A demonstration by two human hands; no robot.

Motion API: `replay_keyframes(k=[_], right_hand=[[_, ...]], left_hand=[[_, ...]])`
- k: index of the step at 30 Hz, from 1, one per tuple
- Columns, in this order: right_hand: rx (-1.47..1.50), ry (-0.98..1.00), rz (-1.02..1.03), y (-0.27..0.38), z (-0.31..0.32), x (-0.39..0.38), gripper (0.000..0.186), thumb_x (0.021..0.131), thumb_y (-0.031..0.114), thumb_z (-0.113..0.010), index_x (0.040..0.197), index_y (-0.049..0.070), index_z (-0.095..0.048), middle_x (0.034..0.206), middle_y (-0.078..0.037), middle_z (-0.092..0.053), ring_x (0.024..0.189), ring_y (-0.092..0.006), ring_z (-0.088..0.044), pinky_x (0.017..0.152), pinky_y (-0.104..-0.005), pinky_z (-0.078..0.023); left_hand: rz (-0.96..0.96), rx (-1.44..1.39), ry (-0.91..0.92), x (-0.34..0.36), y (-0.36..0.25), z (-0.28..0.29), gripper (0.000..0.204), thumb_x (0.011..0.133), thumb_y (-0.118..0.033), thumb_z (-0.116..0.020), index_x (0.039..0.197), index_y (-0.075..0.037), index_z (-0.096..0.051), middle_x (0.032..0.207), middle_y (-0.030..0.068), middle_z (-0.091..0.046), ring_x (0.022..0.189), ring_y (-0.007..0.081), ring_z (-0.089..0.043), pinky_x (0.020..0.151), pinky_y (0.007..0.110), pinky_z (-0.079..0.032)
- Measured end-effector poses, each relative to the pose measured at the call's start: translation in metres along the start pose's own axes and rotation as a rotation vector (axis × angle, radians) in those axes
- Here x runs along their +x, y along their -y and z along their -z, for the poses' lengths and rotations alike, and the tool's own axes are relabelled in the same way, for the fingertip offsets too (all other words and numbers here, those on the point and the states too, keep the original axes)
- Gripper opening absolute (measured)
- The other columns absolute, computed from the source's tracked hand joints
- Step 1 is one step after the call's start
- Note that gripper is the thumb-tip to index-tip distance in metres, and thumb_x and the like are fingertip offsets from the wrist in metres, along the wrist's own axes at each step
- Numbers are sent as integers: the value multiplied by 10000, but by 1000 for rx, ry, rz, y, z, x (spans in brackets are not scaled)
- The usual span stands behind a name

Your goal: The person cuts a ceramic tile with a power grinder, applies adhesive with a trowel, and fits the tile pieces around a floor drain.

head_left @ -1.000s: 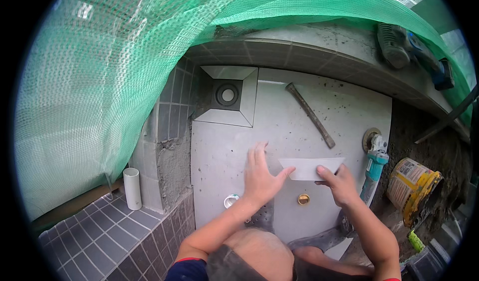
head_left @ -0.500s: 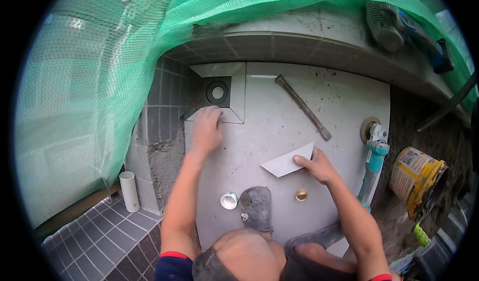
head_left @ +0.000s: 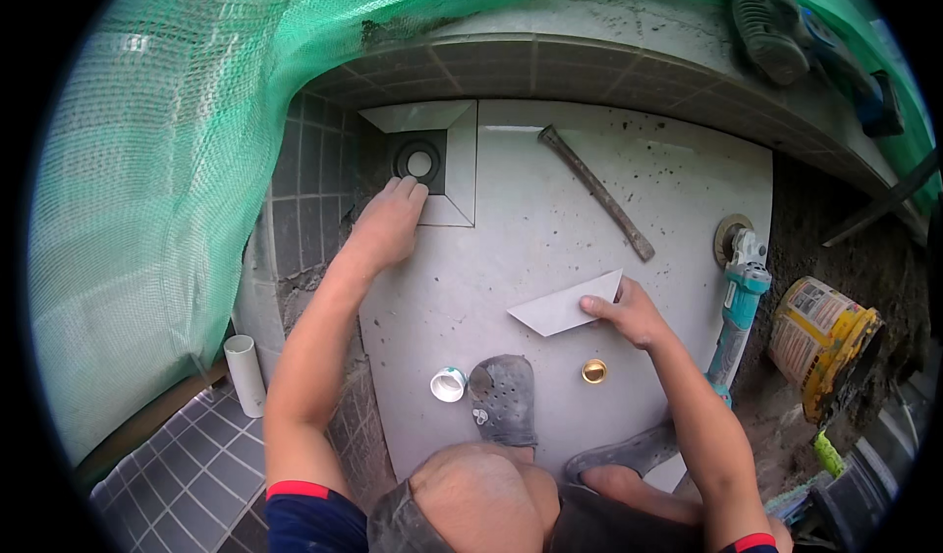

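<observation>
My right hand (head_left: 629, 312) grips a pale trapezoid-shaped piece of cut tile (head_left: 558, 306) by its right end, thumb on top, held over the large light tile (head_left: 491, 288). My left hand (head_left: 388, 221) reaches to the near edge of a square drain recess (head_left: 435, 182). Its fingers are bent and close together; anything beneath the fingertips is hidden. Mitred tile strips (head_left: 462, 160) frame the recess on its far, right and near sides. Inside sits a dark round drain ring (head_left: 418, 163) with a pale centre.
A long metal chisel-like bar (head_left: 596, 193) lies on the tile. At right are a teal angle grinder (head_left: 737, 307) and a tipped yellow bucket (head_left: 815, 342). Near my foot are a white plastic cap (head_left: 448, 385) and a brass fitting (head_left: 593, 371). Green netting (head_left: 177, 160) hangs left.
My left hand has shifted slightly farther and to the left, closer to the drain ring. My right hand keeps the cut tile almost in the same place. The view has shifted a little.
</observation>
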State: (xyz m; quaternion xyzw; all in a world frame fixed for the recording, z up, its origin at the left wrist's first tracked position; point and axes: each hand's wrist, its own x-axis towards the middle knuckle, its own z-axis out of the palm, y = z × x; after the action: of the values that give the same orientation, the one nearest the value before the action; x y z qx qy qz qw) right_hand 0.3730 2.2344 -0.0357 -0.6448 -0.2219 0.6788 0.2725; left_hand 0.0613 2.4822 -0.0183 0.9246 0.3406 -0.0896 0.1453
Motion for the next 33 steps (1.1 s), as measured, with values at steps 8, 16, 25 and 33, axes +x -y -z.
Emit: replay_keyframes(k=[8, 16, 25, 33], right_hand=[[-21, 27, -39, 5, 1, 5, 474, 839, 346, -820, 1050, -28, -620, 920, -93, -674, 770, -164, -643, 697, -309, -538], [-2, 37, -33, 5, 1, 7, 486, 848, 335, -814, 1086, -31, -601, 957, -103, -668, 817, -181, -657, 714, -315, -566], [-34, 21, -29, 3, 1, 5, 448, 853, 329, -808, 1048, -17, -601, 929, -93, -661, 808, -169, -650, 709, -311, -554], [-31, 22, -21, 4, 0, 7, 444, 844, 329, -815, 1030, -13, -602, 917, -90, -654, 809, -163, -647, 713, -308, -554]], left_hand=[[8, -46, -39, 2, 0, 0, 325, 694, 96, -569, 1006, 8, -555, 1055, 159, -582, 1035, 357, -565, 858, 433, -524], [25, -50, -22, 0, 1, -1, 325, 696, 84, -578, 1011, 4, -558, 1070, 150, -579, 1045, 352, -564, 857, 432, -526], [-55, -26, -93, -14, -26, -12, 558, 739, 58, -568, 1294, 44, -514, 1374, 227, -506, 1306, 391, -474, 1089, 449, -417], [136, 116, -86, -28, -82, -47, 565, 837, -13, -533, 1383, 103, -448, 1497, 264, -418, 1404, 374, -411, 1161, 446, -346]])
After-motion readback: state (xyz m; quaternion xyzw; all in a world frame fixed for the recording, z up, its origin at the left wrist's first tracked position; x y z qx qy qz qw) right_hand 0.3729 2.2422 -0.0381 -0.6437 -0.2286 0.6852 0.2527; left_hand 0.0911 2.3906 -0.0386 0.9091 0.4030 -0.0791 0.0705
